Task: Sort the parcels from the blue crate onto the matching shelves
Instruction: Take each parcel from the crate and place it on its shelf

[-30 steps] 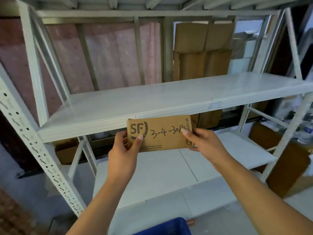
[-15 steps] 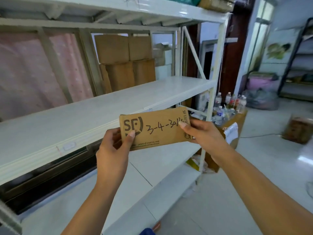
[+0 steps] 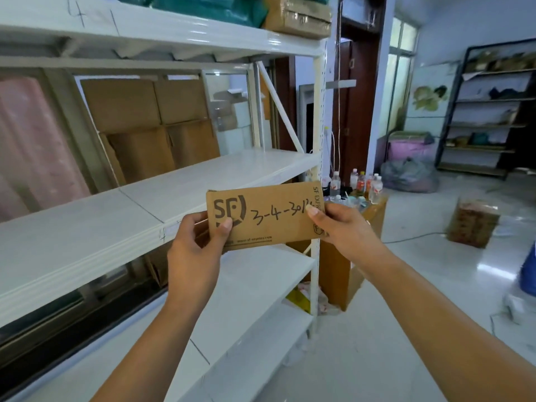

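Note:
I hold a flat brown cardboard SF parcel [image 3: 269, 224] with "3-4-301" handwritten on it, upright in front of me. My left hand [image 3: 194, 253] grips its left end and my right hand [image 3: 345, 227] grips its right end. It hovers in front of the white shelf rack [image 3: 316, 158], by the right end of the bare middle shelf [image 3: 179, 192]. The top shelf [image 3: 162, 27] has "4" handwritten on its edge and carries a green bag [image 3: 220, 7] and a taped brown parcel [image 3: 298, 15]. The blue crate is out of view.
Flattened cardboard [image 3: 145, 126] leans behind the rack. A wooden stand with several bottles [image 3: 362, 184] sits right of the rack post. On the floor lie a wrapped brown box [image 3: 472, 224] and a grey sack [image 3: 409, 175]. A dark shelf unit [image 3: 493, 111] stands far right.
My view has swung right along the rack, bringing its right end, the top shelf and the room into sight. Both hands keep the same hold on the parcel.

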`<act>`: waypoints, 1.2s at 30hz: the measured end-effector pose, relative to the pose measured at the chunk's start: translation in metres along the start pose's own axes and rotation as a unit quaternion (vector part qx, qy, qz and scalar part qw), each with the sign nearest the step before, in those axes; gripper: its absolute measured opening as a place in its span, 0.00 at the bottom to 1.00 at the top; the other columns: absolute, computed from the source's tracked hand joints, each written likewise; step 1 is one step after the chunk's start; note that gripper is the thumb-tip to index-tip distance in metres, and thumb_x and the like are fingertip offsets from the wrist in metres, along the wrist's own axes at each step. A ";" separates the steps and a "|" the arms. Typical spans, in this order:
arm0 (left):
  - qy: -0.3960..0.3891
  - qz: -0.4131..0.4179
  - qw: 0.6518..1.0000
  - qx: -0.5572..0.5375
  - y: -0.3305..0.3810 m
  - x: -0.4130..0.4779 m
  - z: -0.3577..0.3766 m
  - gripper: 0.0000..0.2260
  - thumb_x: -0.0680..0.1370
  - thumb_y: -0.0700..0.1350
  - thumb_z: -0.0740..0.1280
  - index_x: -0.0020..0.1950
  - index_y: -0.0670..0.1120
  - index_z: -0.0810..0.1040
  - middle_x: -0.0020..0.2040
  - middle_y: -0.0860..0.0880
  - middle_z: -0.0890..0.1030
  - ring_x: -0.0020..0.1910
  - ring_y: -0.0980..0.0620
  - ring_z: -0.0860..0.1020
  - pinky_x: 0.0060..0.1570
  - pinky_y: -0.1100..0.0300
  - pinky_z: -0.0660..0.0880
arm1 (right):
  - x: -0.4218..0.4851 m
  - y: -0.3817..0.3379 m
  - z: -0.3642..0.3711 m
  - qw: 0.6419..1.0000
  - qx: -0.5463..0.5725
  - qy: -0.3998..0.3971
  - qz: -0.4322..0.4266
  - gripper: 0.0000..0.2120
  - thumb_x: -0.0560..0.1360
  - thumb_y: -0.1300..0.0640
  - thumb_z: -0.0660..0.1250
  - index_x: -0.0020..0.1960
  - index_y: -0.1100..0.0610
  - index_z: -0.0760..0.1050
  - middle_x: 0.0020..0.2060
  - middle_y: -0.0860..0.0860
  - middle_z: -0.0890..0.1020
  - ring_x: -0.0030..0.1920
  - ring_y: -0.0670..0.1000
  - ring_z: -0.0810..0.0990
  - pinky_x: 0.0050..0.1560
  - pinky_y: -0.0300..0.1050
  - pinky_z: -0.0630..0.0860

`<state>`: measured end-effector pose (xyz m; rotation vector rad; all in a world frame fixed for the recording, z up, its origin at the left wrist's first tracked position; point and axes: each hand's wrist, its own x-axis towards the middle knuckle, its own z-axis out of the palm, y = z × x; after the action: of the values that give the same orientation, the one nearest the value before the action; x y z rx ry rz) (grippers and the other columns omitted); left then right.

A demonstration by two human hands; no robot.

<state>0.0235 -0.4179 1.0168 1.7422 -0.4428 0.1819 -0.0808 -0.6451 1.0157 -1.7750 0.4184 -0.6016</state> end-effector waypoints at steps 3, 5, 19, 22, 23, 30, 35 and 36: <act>0.019 0.012 1.000 -0.012 0.012 0.012 0.037 0.13 0.81 0.56 0.70 0.63 0.55 0.75 0.55 0.59 0.82 0.51 0.63 0.80 0.52 0.62 0.82 | 0.031 -0.001 -0.034 1.000 -0.012 -0.014 -0.016 0.05 0.83 0.43 0.67 0.53 0.36 0.82 0.56 0.39 0.87 0.61 0.46 0.84 0.72 0.59 0.78; 0.029 0.018 0.999 -0.016 0.021 0.024 0.060 0.14 0.81 0.56 0.71 0.64 0.55 0.76 0.58 0.57 0.83 0.53 0.59 0.81 0.44 0.70 0.79 | 0.052 -0.002 -0.056 0.999 -0.016 -0.021 -0.024 0.06 0.83 0.43 0.67 0.56 0.38 0.81 0.57 0.40 0.87 0.63 0.48 0.84 0.72 0.60 0.77; 0.087 0.032 0.996 -0.019 0.034 0.134 0.182 0.15 0.81 0.57 0.71 0.65 0.56 0.75 0.63 0.55 0.85 0.63 0.51 0.83 0.63 0.47 0.83 | 0.227 0.021 -0.118 0.995 -0.025 -0.054 -0.078 0.17 0.83 0.40 0.66 0.69 0.42 0.80 0.61 0.40 0.86 0.67 0.51 0.82 0.73 0.63 0.76; 0.098 0.042 0.994 -0.022 0.027 0.164 0.201 0.13 0.81 0.55 0.71 0.65 0.57 0.76 0.63 0.55 0.85 0.63 0.52 0.82 0.62 0.50 0.82 | 0.265 0.032 -0.117 0.993 -0.016 -0.066 -0.092 0.19 0.82 0.39 0.66 0.71 0.42 0.79 0.62 0.40 0.86 0.68 0.51 0.81 0.73 0.64 0.76; 0.101 0.048 0.993 -0.027 0.024 0.175 0.206 0.13 0.81 0.55 0.72 0.64 0.57 0.76 0.62 0.55 0.85 0.62 0.53 0.83 0.61 0.52 0.82 | 0.278 0.035 -0.116 0.993 -0.016 -0.070 -0.094 0.19 0.83 0.39 0.66 0.71 0.41 0.79 0.62 0.40 0.86 0.69 0.51 0.81 0.73 0.64 0.76; 0.121 0.044 0.991 -0.032 0.001 0.240 0.236 0.12 0.80 0.51 0.74 0.59 0.60 0.74 0.57 0.61 0.83 0.59 0.60 0.81 0.58 0.59 0.80 | 0.366 0.041 -0.107 0.986 -0.002 -0.118 -0.117 0.09 0.83 0.46 0.69 0.62 0.36 0.81 0.60 0.37 0.87 0.67 0.48 0.83 0.75 0.61 0.74; 0.153 0.017 0.988 -0.014 -0.023 0.268 0.250 0.15 0.79 0.47 0.76 0.63 0.53 0.74 0.59 0.56 0.86 0.62 0.55 0.83 0.64 0.52 0.81 | 0.421 0.053 -0.092 0.977 0.001 -0.164 -0.134 0.12 0.83 0.51 0.70 0.65 0.39 0.81 0.62 0.39 0.87 0.68 0.45 0.82 0.76 0.57 0.74; 0.162 0.012 0.987 -0.005 -0.026 0.271 0.253 0.16 0.79 0.46 0.76 0.63 0.53 0.73 0.60 0.55 0.86 0.63 0.54 0.83 0.65 0.53 0.81 | 0.431 0.058 -0.089 0.974 0.007 -0.182 -0.134 0.12 0.83 0.52 0.70 0.63 0.38 0.81 0.61 0.39 0.87 0.68 0.44 0.82 0.76 0.57 0.74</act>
<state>0.2514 -0.7112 1.0340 1.6602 -0.2257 0.4703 0.2148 -0.9736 1.0584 -1.8941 -0.0793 -0.4482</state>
